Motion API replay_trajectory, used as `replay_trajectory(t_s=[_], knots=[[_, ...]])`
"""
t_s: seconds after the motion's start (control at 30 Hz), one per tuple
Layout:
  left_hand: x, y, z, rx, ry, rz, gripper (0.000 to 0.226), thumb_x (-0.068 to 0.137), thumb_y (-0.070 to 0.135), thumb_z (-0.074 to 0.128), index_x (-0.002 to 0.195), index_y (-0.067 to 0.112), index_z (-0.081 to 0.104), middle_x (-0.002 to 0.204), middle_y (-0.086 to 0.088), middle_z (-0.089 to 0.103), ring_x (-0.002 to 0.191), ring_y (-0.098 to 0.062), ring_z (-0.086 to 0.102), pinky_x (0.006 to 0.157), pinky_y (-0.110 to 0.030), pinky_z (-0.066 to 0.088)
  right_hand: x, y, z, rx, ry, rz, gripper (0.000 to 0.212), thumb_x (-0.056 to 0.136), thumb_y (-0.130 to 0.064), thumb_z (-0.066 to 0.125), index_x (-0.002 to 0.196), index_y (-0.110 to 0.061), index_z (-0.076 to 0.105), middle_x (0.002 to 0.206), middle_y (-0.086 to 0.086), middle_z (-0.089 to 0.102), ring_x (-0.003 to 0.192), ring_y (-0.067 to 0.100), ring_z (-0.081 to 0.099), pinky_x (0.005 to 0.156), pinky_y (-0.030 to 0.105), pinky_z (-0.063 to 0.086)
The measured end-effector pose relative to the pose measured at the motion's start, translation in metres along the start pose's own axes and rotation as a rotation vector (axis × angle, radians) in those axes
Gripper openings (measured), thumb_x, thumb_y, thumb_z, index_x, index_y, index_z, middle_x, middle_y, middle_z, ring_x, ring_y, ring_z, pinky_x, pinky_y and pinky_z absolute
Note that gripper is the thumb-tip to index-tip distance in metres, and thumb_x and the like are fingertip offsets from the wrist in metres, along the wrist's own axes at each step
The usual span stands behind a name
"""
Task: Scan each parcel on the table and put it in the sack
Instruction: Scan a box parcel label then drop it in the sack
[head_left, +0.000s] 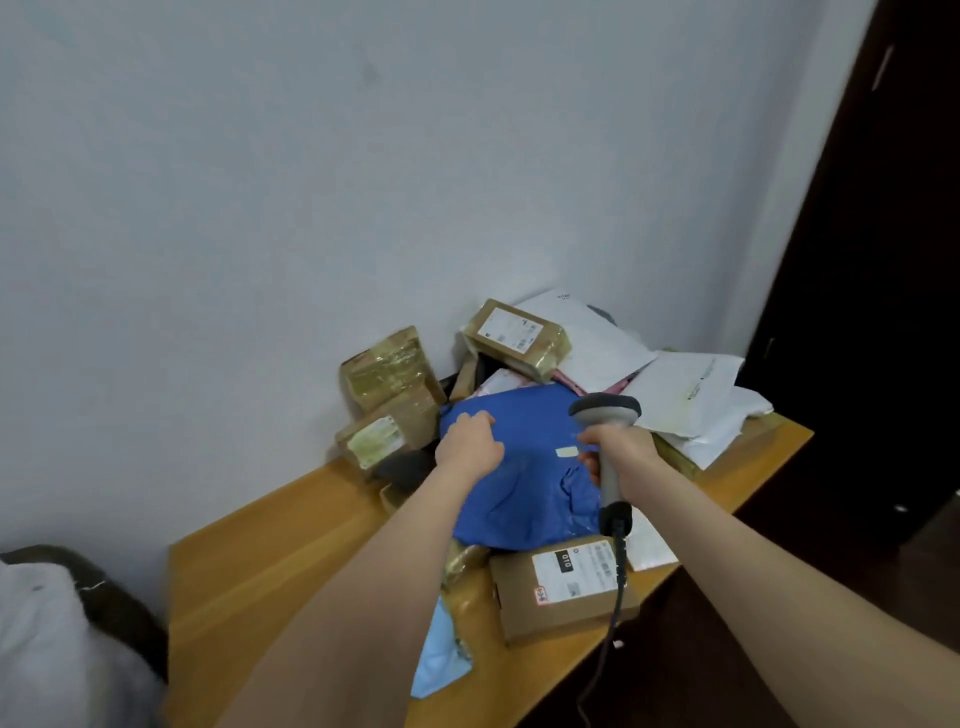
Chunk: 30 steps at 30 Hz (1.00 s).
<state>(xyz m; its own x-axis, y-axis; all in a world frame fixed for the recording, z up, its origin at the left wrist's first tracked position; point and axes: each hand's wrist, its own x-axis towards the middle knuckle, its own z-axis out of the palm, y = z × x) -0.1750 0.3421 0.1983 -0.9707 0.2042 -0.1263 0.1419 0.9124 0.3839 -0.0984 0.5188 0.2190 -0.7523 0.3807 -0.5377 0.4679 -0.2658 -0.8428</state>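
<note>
A blue plastic mailer parcel (524, 467) lies on top of a pile of parcels on the wooden table (270, 561). My left hand (467, 441) grips the blue parcel's upper left edge, fingers curled over it. My right hand (621, 449) holds a grey handheld scanner (608, 441) by its handle, head pointing away over the blue parcel, its cable hanging down off the table. A cardboard box (561, 587) with a white label sits in front of the blue parcel. A white sack (47, 649) shows at the lower left.
Taped brown boxes (389, 379) lean against the wall at the back left, another labelled box (514, 332) sits at the back. White mailers (691, 389) spread at the right. A light blue mailer (441, 654) lies under my left forearm. A dark door (883, 260) stands right.
</note>
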Motion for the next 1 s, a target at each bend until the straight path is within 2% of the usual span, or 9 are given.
replay_trajectory(t_s=[0.17,0.3,0.4,0.5,0.57,0.63,0.7,0.87,1.0], knots=[[0.08,0.024,0.016,-0.111,-0.009,0.006,0.047,0.093,0.02,0.05,0.139,0.013,0.043,0.139,-0.008,0.046,0.11,-0.025,0.057,0.083,-0.034,0.048,0.071,-0.046,0.0,-0.004,0.065,-0.059,0.007,0.084,-0.001,0.064,0.081,0.002,0.059,0.053,0.013,0.058,0.038,0.017,0.047,0.041,0.023,0.041],[0.159,0.032,0.028,-0.356,-0.023,-0.1,0.042,0.093,0.024,0.054,0.133,0.011,0.048,0.126,-0.008,0.056,0.106,-0.024,0.057,0.078,-0.029,0.046,0.138,-0.086,0.019,-0.014,0.073,-0.073,0.009,0.082,0.001,0.064,0.076,0.001,0.056,0.059,0.015,0.059,0.046,0.021,0.051,0.051,0.028,0.045],[0.205,0.035,0.034,-0.605,-0.031,-0.253,0.005,0.092,0.023,0.055,0.094,0.019,0.055,0.092,-0.003,0.056,0.088,-0.023,0.054,0.081,-0.034,0.049,0.182,-0.112,0.037,-0.025,0.068,-0.089,0.01,0.083,0.002,0.063,0.08,-0.003,0.056,0.074,0.012,0.06,0.058,0.019,0.056,0.047,0.025,0.046],[0.237,0.037,0.042,-0.803,-0.049,-0.39,0.024,0.093,0.023,0.056,0.076,0.022,0.039,0.075,0.005,0.041,0.081,-0.019,0.046,0.081,-0.032,0.047,0.22,-0.129,0.053,-0.009,0.038,-0.114,0.016,0.083,0.004,0.064,0.083,-0.006,0.052,0.08,0.008,0.053,0.067,0.017,0.052,0.033,0.017,0.042],[0.252,0.037,0.05,-0.939,-0.086,-0.456,0.016,0.093,0.026,0.057,0.084,0.018,0.046,0.089,0.0,0.052,0.095,-0.021,0.053,0.081,-0.032,0.048,0.24,-0.134,0.061,-0.071,0.011,-0.132,0.015,0.083,0.001,0.067,0.084,-0.005,0.053,0.076,0.007,0.052,0.062,0.017,0.052,0.032,0.016,0.04],[0.262,0.038,0.055,-1.059,-0.126,-0.495,0.027,0.093,0.029,0.057,0.114,0.012,0.053,0.116,-0.007,0.058,0.112,-0.022,0.054,0.085,-0.032,0.049,0.257,-0.135,0.067,-0.143,-0.02,-0.136,0.015,0.082,-0.004,0.07,0.091,-0.002,0.058,0.075,0.009,0.056,0.066,0.023,0.058,0.051,0.028,0.054],[0.269,0.041,0.059,-1.152,-0.164,-0.516,0.039,0.094,0.032,0.056,0.128,0.014,0.049,0.12,-0.004,0.059,0.11,-0.018,0.056,0.086,-0.032,0.05,0.271,-0.132,0.069,-0.158,-0.062,-0.122,0.013,0.081,-0.004,0.07,0.09,-0.001,0.061,0.079,0.013,0.061,0.073,0.028,0.062,0.072,0.043,0.058],[0.265,0.047,0.061,-1.321,-0.134,-0.595,0.033,0.093,0.043,0.055,0.121,0.027,0.047,0.12,0.0,0.059,0.107,-0.019,0.056,0.09,-0.038,0.048,0.281,-0.13,0.06,-0.099,-0.089,-0.149,0.01,0.08,-0.001,0.072,0.084,-0.003,0.063,0.072,0.009,0.062,0.051,0.014,0.06,0.042,0.019,0.046],[0.247,0.047,0.05,-1.423,-0.085,-0.586,0.033,0.093,0.038,0.058,0.121,0.032,0.042,0.115,-0.006,0.06,0.106,-0.026,0.059,0.089,-0.046,0.049,0.269,-0.13,0.051,-0.103,-0.083,-0.162,0.016,0.079,-0.009,0.075,0.091,-0.004,0.066,0.077,0.008,0.063,0.065,0.018,0.059,0.056,0.028,0.048]])
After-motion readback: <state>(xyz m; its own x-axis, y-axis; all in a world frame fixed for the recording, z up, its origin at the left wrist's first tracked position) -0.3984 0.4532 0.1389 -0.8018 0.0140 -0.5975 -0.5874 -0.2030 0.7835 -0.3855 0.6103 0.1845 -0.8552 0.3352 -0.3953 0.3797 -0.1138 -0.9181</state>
